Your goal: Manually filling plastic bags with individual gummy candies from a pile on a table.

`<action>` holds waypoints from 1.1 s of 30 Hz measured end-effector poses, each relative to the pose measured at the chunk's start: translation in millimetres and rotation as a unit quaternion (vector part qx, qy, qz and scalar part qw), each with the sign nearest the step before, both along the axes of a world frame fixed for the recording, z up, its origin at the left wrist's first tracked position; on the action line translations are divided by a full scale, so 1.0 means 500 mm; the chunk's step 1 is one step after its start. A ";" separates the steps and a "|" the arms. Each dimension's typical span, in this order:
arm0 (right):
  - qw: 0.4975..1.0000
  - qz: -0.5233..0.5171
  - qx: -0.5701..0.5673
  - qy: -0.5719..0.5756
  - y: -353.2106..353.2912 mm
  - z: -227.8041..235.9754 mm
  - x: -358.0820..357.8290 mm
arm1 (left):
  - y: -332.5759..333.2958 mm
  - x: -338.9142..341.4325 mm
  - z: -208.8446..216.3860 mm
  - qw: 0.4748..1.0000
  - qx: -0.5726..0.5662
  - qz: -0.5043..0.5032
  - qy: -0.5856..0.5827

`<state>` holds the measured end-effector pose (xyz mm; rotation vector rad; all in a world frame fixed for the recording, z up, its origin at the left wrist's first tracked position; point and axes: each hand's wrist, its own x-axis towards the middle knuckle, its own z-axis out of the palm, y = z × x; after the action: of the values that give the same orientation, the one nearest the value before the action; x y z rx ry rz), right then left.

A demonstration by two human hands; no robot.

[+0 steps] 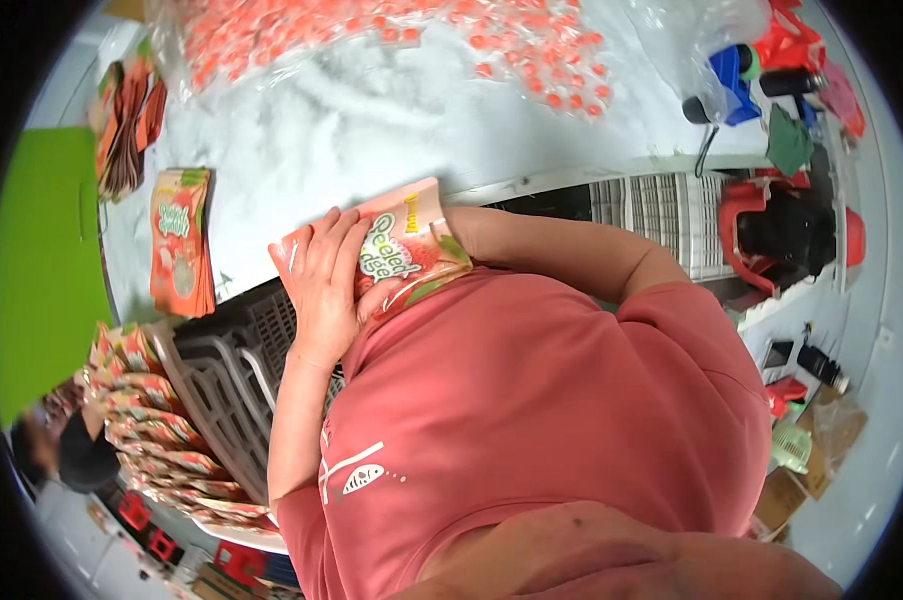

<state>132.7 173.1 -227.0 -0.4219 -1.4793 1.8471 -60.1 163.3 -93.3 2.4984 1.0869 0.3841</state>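
On the left side there stands a large bright green panel (51, 260), beside the white desk (321, 130). At the upper right of this desk I see a black bottle (789, 82), lying on its side, and near it a red plastic bag (791, 40) and a dark green cloth (789, 140). Below them is a red plastic chair (746, 235). Farther down at the right, a pale green basket (793, 447) is near a cardboard box (779, 500). At the lower left, some red plastic stools (134, 510) are on the floor.
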 end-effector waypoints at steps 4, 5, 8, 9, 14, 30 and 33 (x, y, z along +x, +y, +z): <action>0.999 0.047 0.002 0.015 0.047 0.040 0.136 | -0.017 0.123 0.034 0.998 0.001 0.060 -0.006; 0.993 0.053 0.099 0.022 0.058 0.140 0.182 | -0.015 0.133 0.043 0.997 -0.014 0.070 0.003; 0.975 0.051 0.207 0.063 0.072 0.194 0.246 | -0.006 0.165 0.028 0.996 -0.042 0.081 -0.019; 0.992 0.063 0.106 0.010 0.077 0.193 0.255 | 0.002 0.163 0.018 0.997 -0.022 0.071 -0.021; 0.960 0.181 -0.120 -0.177 0.111 0.239 0.329 | 0.017 0.179 0.024 0.994 -0.008 0.082 -0.078; 0.605 -0.507 0.446 -0.422 0.268 0.131 0.516 | 0.033 0.104 0.099 0.970 -0.084 0.181 -0.142; 0.549 -0.414 0.468 -0.555 0.293 0.093 0.503 | 0.005 0.068 0.079 0.946 -0.133 0.263 -0.133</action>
<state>384.2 319.6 -180.7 -1.5117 -2.1295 -0.3126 -25.8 166.0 -53.5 1.8338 1.5611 0.6507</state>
